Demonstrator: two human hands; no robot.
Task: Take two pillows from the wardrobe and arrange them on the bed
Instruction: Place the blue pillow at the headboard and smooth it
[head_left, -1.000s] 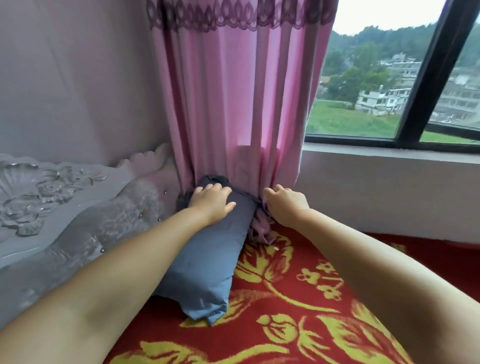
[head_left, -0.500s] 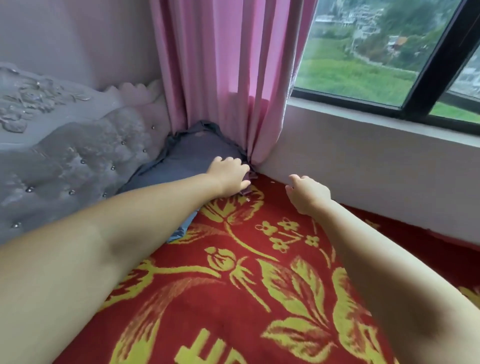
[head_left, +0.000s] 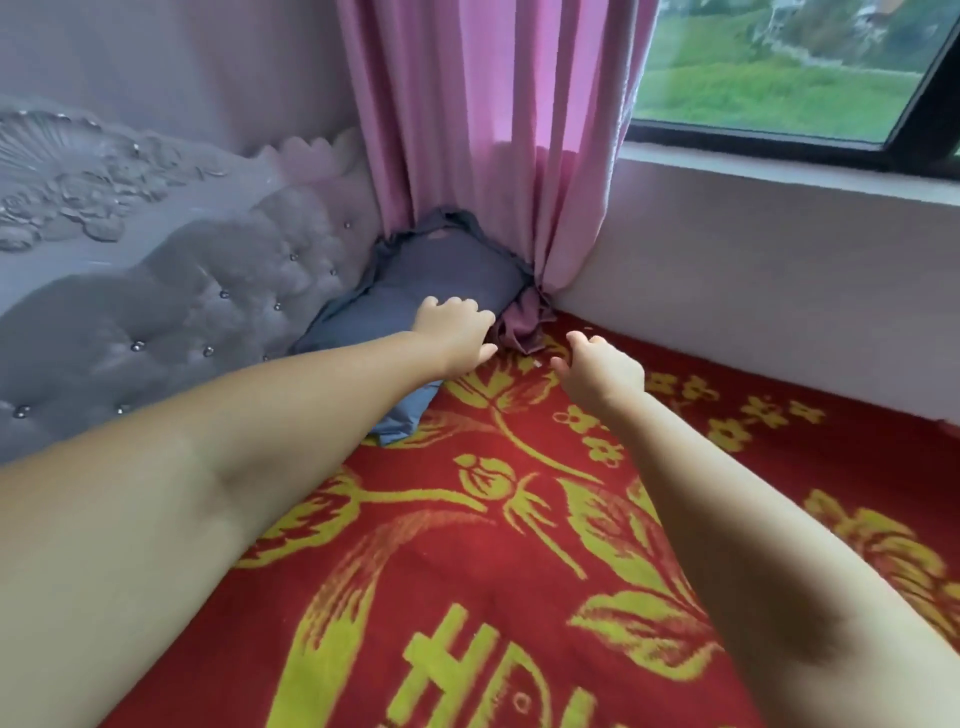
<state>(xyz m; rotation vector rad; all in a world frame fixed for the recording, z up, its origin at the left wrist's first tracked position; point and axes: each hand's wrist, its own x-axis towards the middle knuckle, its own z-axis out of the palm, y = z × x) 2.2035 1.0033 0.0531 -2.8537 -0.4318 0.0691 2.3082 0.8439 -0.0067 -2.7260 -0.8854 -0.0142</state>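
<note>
A blue-grey pillow (head_left: 415, 280) with a ruffled edge lies in the bed's far corner, propped against the padded headboard (head_left: 171, 291) and the curtain. My left hand (head_left: 457, 332) rests on the pillow's near right edge, fingers spread, holding nothing. My right hand (head_left: 602, 369) hovers just above the red and yellow flowered blanket (head_left: 493, 545), fingers loosely curled and empty, a short way right of the pillow. Only one pillow is in view.
A pink curtain (head_left: 493, 130) hangs into the corner, its hem bunched (head_left: 524, 322) on the bed beside the pillow. A white wall under the window sill (head_left: 779, 171) borders the bed on the right. The carved grey headboard runs along the left.
My left hand slid from the pillow's top to its near right edge. My right hand let go of the curtain hem and drew back over the blanket. The camera tilted down.
</note>
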